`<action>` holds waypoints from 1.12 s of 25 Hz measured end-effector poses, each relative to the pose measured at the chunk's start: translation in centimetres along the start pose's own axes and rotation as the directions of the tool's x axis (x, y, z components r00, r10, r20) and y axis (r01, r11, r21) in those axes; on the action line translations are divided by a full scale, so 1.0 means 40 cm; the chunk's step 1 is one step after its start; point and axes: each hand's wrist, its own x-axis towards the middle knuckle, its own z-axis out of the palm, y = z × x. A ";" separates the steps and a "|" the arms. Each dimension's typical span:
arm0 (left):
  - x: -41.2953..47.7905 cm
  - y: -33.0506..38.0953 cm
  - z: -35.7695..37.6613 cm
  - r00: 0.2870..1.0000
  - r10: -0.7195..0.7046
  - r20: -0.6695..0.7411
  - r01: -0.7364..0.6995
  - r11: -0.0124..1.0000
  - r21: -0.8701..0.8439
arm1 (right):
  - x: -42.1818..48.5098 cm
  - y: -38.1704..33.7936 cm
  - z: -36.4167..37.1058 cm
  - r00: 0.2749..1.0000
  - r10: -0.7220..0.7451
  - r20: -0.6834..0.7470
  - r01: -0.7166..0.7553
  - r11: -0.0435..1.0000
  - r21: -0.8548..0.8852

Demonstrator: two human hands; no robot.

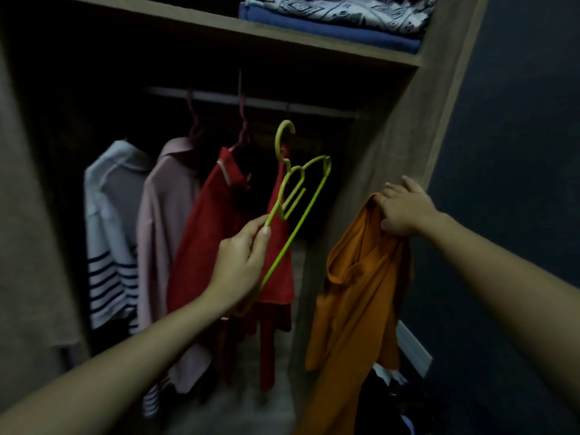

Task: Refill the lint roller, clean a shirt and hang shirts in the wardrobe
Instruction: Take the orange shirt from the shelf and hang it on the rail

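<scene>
At the centre of the frame, before the open wardrobe (392, 136), the left hand (238, 262) pinches the green hanger (298, 221) by one arm — its long bar slanting up to the right, hook uppermost — while to its right, well apart, the right hand (405, 211) grips the collar of the dangling orange shirt (354, 293).

Folded blue cloth (329, 28): up top, under the patterned cloth (345, 9), touching.
Wall (518, 136): dark blue, right side.
Baseboard (414, 346): white, low on the wall.
</scene>
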 end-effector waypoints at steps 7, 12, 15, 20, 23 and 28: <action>-0.143 -0.070 -0.213 0.994 0.025 -0.107 0.004 0.966 0.260 | -0.066 -0.062 0.012 0.999 0.021 0.037 -0.041 0.701 0.712; -0.190 -0.057 -0.293 0.999 -0.002 0.047 -0.007 0.983 0.183 | -0.162 -0.072 -0.018 0.997 0.062 -0.037 0.003 0.479 0.878; -0.187 0.010 -0.222 0.992 0.079 0.103 -0.095 0.984 0.153 | -0.232 -0.106 -0.087 0.978 -0.137 -0.160 0.210 0.556 0.805; -0.182 0.075 -0.108 0.989 0.150 -0.005 -0.150 0.988 -0.023 | -0.332 -0.110 -0.154 0.843 -0.264 -0.469 0.478 0.767 0.428; -0.176 0.125 -0.079 0.964 0.249 -0.089 -0.229 0.954 0.195 | -0.360 -0.063 -0.128 0.743 -0.258 -0.617 0.498 0.830 0.253; -0.342 0.246 0.035 0.878 0.426 -0.218 -0.343 0.878 0.335 | -0.359 -0.072 -0.135 0.667 -0.204 -0.717 0.481 0.852 0.205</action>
